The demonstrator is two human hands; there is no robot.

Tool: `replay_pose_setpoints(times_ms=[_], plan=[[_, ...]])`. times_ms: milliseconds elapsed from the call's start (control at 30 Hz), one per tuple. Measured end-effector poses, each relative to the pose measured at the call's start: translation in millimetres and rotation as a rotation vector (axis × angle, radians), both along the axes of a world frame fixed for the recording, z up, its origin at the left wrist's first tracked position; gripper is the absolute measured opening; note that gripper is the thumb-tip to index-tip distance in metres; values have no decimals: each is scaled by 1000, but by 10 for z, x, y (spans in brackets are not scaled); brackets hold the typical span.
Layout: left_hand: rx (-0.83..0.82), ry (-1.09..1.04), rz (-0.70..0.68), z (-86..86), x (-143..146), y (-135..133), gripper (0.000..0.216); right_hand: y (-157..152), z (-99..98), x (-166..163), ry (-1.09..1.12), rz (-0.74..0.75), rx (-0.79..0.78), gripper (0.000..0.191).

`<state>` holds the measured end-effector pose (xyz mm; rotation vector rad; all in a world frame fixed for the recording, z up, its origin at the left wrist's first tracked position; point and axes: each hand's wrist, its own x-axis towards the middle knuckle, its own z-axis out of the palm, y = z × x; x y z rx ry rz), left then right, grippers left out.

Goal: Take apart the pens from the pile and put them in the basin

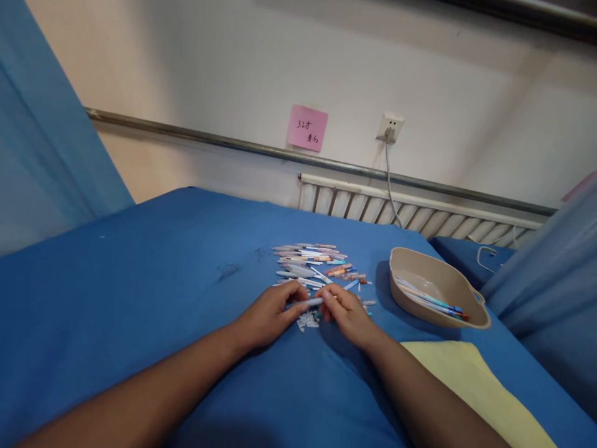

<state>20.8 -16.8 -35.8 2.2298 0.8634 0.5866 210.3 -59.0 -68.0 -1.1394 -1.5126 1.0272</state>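
Both forearms reach in over blue-covered surface (140,292). Left hand (268,317) and right hand (347,314) pinch opposite ends of one pen (310,303), fingers clamped on it, before the pen pile (312,264). Likely light, stiff, smooth plastic; grip barrel ends. Beige tray (466,292) right.

A slim pen (310,303) with a pale blue barrel lies level, crosswise, pinched at each end between the left hand (270,317) and right hand (347,314), just above the blue cloth; its tip is hidden, perhaps uncapped.
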Motion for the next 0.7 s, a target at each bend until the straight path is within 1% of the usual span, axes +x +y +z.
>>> replay_pose_setpoints(times_ms=[100, 233, 367, 500, 600, 700], plan=[[-28, -29, -20, -34, 17, -9, 16, -34, -10, -42, 7, 59, -16, 35], [-50, -33, -31, -56, 17, 8, 18, -31, -1, -53, 25, 49, -31, 36], [-58, -21, -10, -41, 7, 25, 21, 20, 1, -63, 117, -76, -58, 33], [-80, -1, 18, -36, -21, 66, 21, 81, -3, -16, 222, -184, -54, 35], [-66, -14, 90, -51, -58, 140, 21, 120, 0, 119, 282, -285, -62, 36], [-65, -63, 181, -68, -92, 225, 22, 189, -28, 308, 305, -422, -101, 36]])
